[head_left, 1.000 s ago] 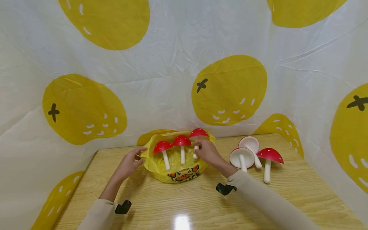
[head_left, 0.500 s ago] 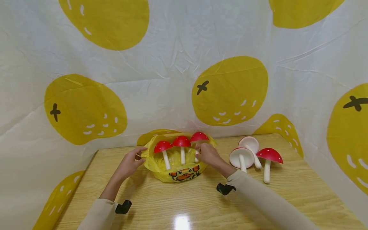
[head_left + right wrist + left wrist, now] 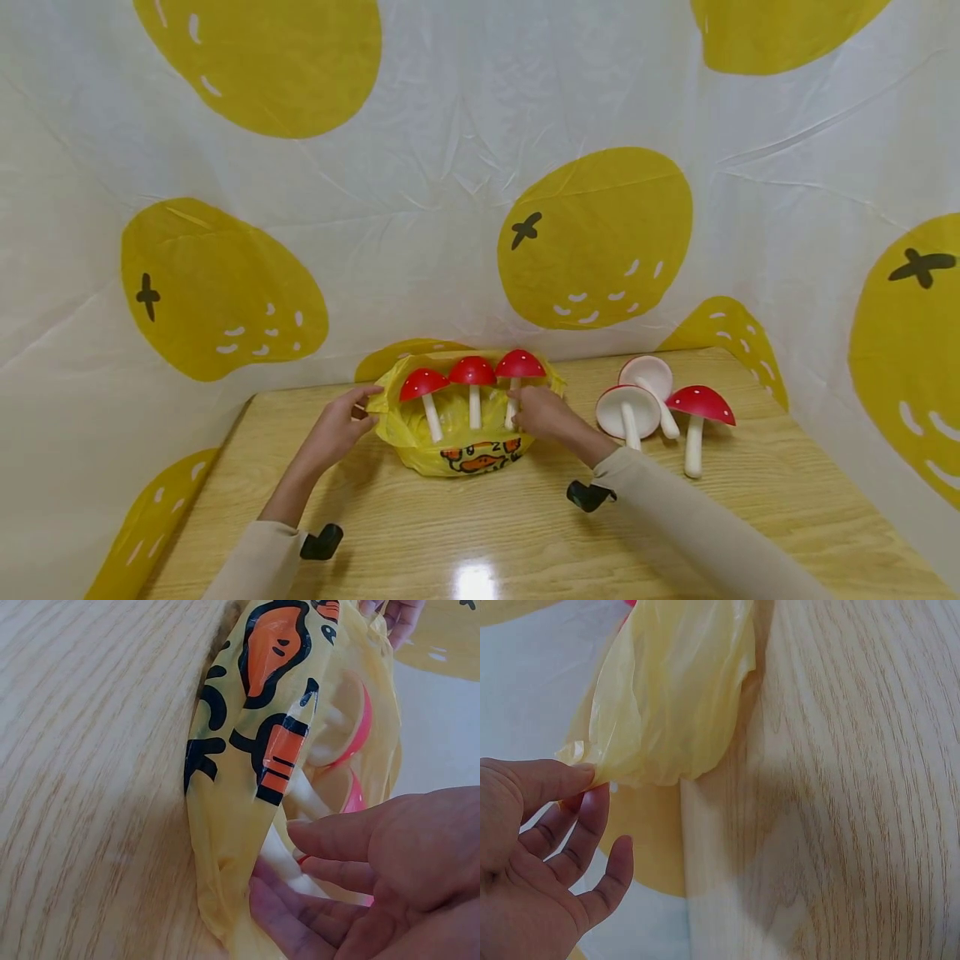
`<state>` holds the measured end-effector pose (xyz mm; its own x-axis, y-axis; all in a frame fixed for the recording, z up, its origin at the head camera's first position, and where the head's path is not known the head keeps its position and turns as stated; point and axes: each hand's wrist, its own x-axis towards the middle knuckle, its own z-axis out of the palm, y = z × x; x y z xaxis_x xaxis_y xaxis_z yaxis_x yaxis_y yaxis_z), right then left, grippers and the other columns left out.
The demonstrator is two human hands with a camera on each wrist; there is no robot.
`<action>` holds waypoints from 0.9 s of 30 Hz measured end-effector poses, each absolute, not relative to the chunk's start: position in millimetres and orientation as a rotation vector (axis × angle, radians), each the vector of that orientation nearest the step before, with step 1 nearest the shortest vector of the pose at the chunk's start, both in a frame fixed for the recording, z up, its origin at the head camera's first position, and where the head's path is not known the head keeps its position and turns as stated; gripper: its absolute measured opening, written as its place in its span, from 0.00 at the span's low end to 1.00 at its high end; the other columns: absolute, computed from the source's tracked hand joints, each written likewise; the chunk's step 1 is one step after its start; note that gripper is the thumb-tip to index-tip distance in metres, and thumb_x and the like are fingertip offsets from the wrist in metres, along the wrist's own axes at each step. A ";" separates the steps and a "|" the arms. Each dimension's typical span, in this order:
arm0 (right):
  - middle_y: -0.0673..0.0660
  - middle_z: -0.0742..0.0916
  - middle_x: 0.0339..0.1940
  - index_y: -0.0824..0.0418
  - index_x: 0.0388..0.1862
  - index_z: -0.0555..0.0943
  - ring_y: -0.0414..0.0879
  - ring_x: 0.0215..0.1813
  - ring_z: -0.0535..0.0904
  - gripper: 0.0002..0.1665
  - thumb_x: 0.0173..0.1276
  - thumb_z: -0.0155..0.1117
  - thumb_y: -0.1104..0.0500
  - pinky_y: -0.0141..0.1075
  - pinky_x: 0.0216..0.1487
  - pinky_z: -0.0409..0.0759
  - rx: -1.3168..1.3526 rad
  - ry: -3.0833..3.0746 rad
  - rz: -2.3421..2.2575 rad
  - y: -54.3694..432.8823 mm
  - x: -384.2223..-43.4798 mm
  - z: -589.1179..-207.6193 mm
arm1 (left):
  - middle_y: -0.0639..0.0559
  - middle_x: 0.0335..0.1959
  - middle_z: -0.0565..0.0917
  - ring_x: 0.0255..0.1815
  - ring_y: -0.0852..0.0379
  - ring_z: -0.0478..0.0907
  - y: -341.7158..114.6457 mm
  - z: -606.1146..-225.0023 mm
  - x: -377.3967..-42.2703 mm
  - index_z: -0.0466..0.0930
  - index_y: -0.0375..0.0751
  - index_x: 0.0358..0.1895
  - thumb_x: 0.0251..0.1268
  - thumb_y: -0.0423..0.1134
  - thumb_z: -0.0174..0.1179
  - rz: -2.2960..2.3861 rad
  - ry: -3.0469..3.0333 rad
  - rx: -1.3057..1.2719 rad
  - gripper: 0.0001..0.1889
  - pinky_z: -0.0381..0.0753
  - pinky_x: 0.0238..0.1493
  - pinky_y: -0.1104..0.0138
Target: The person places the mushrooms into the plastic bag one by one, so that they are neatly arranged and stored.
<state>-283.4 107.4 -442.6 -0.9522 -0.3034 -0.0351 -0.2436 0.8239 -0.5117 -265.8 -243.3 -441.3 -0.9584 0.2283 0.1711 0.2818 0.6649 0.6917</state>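
Over at the far left, a beige sleeve (image 3: 255, 562) leads up to the left hand (image 3: 337, 427), and it has a pinch, thumb and finger together on the left edge of the yellow bag (image 3: 420, 460); the bag lies wide-mouthed on the wooden counter (image 3: 375, 533), an orange-billed face printed on its front! Inside, a tidy row: the left mushroom (image 3: 423, 385), white stem slanting, then the middle mushroom (image 3: 472, 372), both with red caps dotted white, and the right-hand mushroom (image 3: 521, 364) next to them; at its stem sits the right hand (image 3: 546, 414), thumb and fingers about it, though whether they grip or merely surround it I can't tell! Beyond the bag, well apart from it, three more on the counter: the rear mushroom (image 3: 654, 377) and the front mushroom (image 3: 622, 407), pale undersides showing, and, just right of them, the outer mushroom (image 3: 701, 404), red cap in view, white stem pointing towards us
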 end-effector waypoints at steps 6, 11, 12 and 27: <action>0.50 0.70 0.17 0.66 0.73 0.72 0.40 0.15 0.57 0.34 0.68 0.68 0.66 0.30 0.19 0.56 -0.441 2.876 -0.772 106.0 -284.0 -445.8 | 0.37 0.49 0.77 0.46 0.44 0.81 -243.8 -442.4 -266.1 0.74 0.35 0.68 0.69 0.26 0.61 -1.191 -2.801 -0.428 0.24 0.83 0.40 0.63; 0.55 0.83 0.32 0.68 0.72 0.72 0.41 0.20 0.62 0.34 0.67 0.68 0.67 0.30 0.20 0.60 -0.457 2.859 -0.806 107.0 -283.2 -443.9 | 0.37 0.49 0.77 0.46 0.44 0.81 -244.6 -443.6 -266.3 0.74 0.35 0.68 0.69 0.26 0.61 -1.180 -2.793 -0.438 0.24 0.83 0.40 0.63; 0.58 0.86 0.40 0.69 0.71 0.73 0.42 0.22 0.65 0.33 0.67 0.68 0.67 0.30 0.21 0.61 -0.465 2.852 -0.821 107.6 -282.4 -442.0 | 0.37 0.49 0.77 0.46 0.44 0.81 -244.6 -443.6 -266.1 0.74 0.35 0.68 0.69 0.26 0.61 -1.180 -2.792 -0.436 0.24 0.83 0.40 0.63; 0.65 0.85 0.58 0.66 0.61 0.81 0.63 0.61 0.80 0.21 0.70 0.65 0.66 0.53 0.59 0.79 -0.561 2.856 -0.904 146.3 -252.7 -410.8 | 0.37 0.50 0.77 0.47 0.44 0.80 -245.7 -443.4 -264.3 0.74 0.37 0.68 0.70 0.27 0.61 -1.188 -2.791 -0.425 0.24 0.82 0.39 0.63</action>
<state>-252.7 146.3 -410.8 -0.9281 -0.3717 0.0212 -0.3162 0.7571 -0.5717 -264.3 -245.7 -443.4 -0.9585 0.2216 0.1794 0.2829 0.6610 0.6950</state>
